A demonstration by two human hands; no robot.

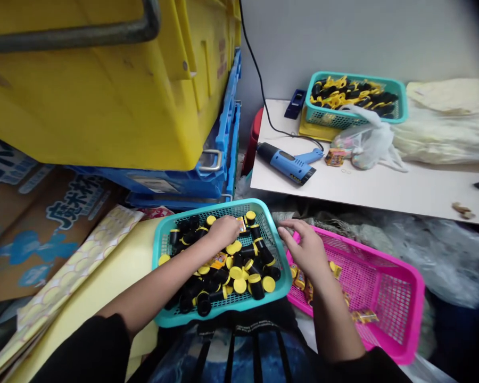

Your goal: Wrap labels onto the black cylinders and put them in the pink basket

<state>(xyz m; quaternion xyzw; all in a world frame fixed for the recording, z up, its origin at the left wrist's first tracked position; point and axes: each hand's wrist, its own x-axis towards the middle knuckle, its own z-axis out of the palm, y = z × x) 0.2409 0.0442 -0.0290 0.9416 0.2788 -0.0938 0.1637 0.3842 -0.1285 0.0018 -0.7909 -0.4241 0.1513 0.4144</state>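
A turquoise basket [219, 315] in front of me holds many small black cylinders with yellow caps [255, 286]. My left hand [225, 232] reaches into it with fingers closed on a small printed packet [242, 224] near the far side. Other orange printed packets [219, 260] lie among the cylinders. By the basket's right rim, my right hand [302, 246] has its fingers apart and nothing visible in them. Below that hand a pink basket [409, 298] contains several orange packets [364, 317], partly hidden by my forearm.
A white table [363, 189] bears a blue heat gun [287, 162], a second turquoise basket [355, 118] of black and yellow pieces, and a plastic bag [369, 141]. Yellow [143, 106] and blue crates [175, 183] rise at left, beside printed cardboard [35, 234].
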